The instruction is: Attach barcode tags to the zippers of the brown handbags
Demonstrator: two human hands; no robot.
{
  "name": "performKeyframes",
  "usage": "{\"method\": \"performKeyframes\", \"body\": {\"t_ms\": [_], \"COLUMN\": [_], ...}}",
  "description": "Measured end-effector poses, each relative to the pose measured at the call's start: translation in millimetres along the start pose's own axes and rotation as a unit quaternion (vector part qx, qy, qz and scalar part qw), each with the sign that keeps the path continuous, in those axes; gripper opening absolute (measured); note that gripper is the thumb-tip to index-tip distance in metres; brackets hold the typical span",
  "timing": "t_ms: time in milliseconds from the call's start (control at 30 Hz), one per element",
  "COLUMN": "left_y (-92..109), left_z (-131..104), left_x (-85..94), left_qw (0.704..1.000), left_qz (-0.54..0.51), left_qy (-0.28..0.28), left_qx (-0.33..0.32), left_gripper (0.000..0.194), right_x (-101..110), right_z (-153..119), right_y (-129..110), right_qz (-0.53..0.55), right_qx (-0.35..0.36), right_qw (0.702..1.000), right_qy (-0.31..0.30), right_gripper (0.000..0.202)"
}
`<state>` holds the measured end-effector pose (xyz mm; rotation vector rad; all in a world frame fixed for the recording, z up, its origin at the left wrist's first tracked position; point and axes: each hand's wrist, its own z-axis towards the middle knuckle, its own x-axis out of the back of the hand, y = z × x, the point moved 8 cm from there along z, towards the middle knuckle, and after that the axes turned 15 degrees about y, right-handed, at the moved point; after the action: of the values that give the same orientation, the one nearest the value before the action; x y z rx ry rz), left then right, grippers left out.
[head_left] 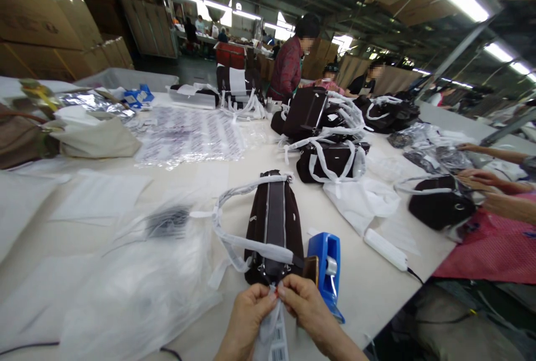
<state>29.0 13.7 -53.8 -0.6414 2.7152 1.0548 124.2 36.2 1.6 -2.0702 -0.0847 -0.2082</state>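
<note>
Head view: your left hand (246, 316) and right hand (309, 306) both pinch the strip (268, 327) by the bag (275, 218), which lies end-on to you on the bench (371, 302), probably for easy reach.

The bottom edge cuts off the barcode strip (278, 343); its printing is too small to read. The red item (276, 291) between the left hand (248, 315) and right hand (309, 306) is too small to identify. The brown object (310, 267) beside the blue tape dispenser (322, 246) is partly hidden. The right edge truncates a co-worker's arm (511, 206). Distant workers (190, 30) are blurred.
</note>
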Motion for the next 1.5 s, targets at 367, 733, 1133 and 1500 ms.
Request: {"method": "performKeyframes", "body": {"t_ms": [367, 733, 1133, 1500], "left_y": [4.5, -6.4, 17.3, -12.2], "left_z": [-3.0, 3.2, -11.9, -0.5], "left_x": [-5.9, 5.0, 2.4, 2.2], "left_qw": [0.996, 0.998, 0.953, 0.996], "left_qz": [0.044, 0.024, 0.189, 0.037], "left_qy": [0.001, 0.021, 0.091, 0.081], "left_qx": [-0.072, -0.049, -0.221, -0.007], "left_gripper": [0.04, 0.044, 0.024, 0.034], "right_x": [-3.2, 0.6, 4.7, 20.6], "right_z": [0.3, 2.0, 1.2, -7.5], "right_y": [6.9, -9.4, -7.5, -30.5], "right_qz": [0.06, -0.148, -0.258, -0.156], "right_qx": [-0.041, 0.08, 0.061, 0.28], "right_qw": [0.997, 0.985, 0.949, 0.945], "right_qy": [0.023, 0.038, 0.169, 0.064], "right_gripper": [0.03, 0.018, 0.008, 0.017]}}
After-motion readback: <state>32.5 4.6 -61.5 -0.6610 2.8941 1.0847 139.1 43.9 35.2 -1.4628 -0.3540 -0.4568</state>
